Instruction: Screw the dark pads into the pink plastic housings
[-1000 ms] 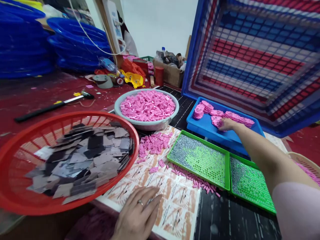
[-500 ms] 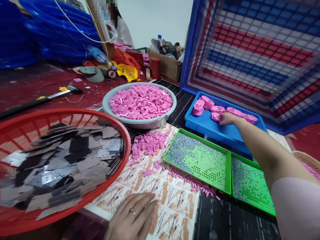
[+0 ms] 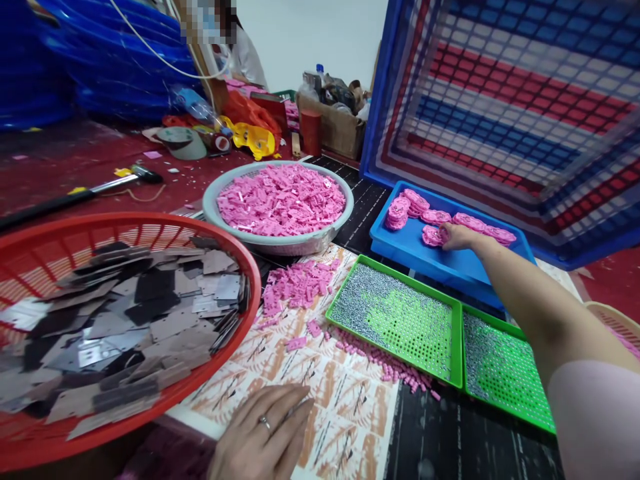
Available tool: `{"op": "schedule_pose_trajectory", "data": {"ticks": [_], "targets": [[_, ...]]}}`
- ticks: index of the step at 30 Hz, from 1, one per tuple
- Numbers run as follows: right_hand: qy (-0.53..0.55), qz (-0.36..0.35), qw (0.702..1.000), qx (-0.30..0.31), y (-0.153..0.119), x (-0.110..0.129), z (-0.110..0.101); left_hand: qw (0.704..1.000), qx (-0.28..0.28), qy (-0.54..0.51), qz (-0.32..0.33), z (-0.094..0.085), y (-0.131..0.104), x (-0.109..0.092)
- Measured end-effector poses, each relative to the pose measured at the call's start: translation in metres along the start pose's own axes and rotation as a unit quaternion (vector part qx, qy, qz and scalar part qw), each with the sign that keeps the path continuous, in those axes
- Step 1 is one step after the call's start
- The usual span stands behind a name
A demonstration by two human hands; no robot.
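My right hand reaches into the blue tray, its fingers closed on a pink oval piece near the middle. More pink oval pieces lie stacked along the back and left of that tray. My left hand, with a ring on one finger, rests palm down on the patterned tabletop near the front edge, fingers stretched out. No object shows in it. Two green trays of small metal parts stand between my hands, with tiny pink pieces along their near side.
A red basket of flat plates fills the left. Behind it are a grey basin of pink parts and a hammer. A large blue crate leans at the back right. Another person is in the background.
The view has shifted slightly. My right hand stays at the pink oval piece with barely any movement, and my left hand rests in the same place.
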State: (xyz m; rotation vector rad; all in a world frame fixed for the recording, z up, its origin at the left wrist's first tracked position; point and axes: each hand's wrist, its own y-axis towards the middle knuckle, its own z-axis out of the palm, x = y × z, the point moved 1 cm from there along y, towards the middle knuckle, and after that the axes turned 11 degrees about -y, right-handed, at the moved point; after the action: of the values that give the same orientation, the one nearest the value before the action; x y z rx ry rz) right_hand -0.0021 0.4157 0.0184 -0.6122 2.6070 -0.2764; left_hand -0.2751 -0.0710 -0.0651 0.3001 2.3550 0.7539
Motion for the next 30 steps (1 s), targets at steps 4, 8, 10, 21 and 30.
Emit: {"op": "schedule_pose_trajectory", "data": {"ticks": [4, 8, 10, 21, 30], "targets": [[0.020, 0.004, 0.999, 0.048, -0.004, 0.004, -0.006, 1.000, 0.002, 0.006, 0.006, -0.001, 0.001, -0.001], [0.039, -0.003, 0.998, 0.045, -0.003, 0.015, -0.010, 1.000, 0.004, 0.007, 0.008, -0.002, 0.001, 0.000], [0.047, 0.000, 0.998, 0.034, -0.003, 0.019, -0.010, 1.000, 0.005, 0.011, 0.013, -0.003, 0.001, 0.000], [0.148, 0.038, 0.988, -0.020, -0.037, 0.024, -0.026, 0.999, 0.001, 0.023, 0.023, -0.004, 0.010, -0.005], [0.350, -0.093, 0.919, -0.157, -0.171, 0.057, -0.077, 0.998, 0.019, 0.046, 0.032, -0.002, 0.017, -0.009]]}}
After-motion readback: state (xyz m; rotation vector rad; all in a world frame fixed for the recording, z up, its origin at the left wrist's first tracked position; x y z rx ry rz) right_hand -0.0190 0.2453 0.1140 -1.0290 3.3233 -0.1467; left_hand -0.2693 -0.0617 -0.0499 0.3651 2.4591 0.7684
